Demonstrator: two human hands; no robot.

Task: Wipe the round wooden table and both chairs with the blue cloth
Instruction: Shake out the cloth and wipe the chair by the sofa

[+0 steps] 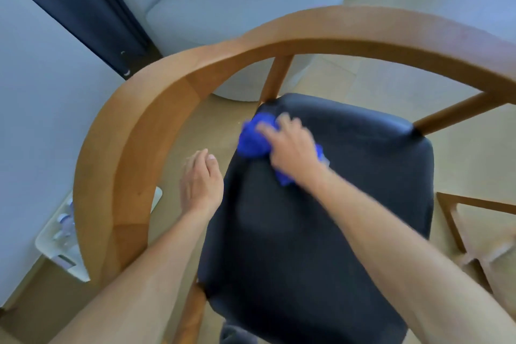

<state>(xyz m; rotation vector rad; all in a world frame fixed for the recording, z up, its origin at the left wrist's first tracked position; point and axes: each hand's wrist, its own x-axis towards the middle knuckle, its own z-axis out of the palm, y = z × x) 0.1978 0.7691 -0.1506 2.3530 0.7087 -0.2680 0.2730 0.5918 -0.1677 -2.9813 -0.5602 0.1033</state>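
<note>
We are on the chair (145, 131) step: its curved wooden back rail arches over the dark padded seat (321, 218), which fills the middle of the view, and the round bench itself is out of sight. Our right hand (290, 145) presses the bunched blue cloth (251, 139) onto the seat's far left corner, beside the back post. The cloth lies under the palm, spilling out past the fingers (282, 120) on the left and behind the wrist; motion blur leaves us unable to tell how tightly those fingers curl round it. Our left hand (199, 184) hovers beside the seat's left edge, fingers relaxed, holding nothing. We judge the next move calls for sweeping the cloth across the rest of the seat, then along the rail.
</note>
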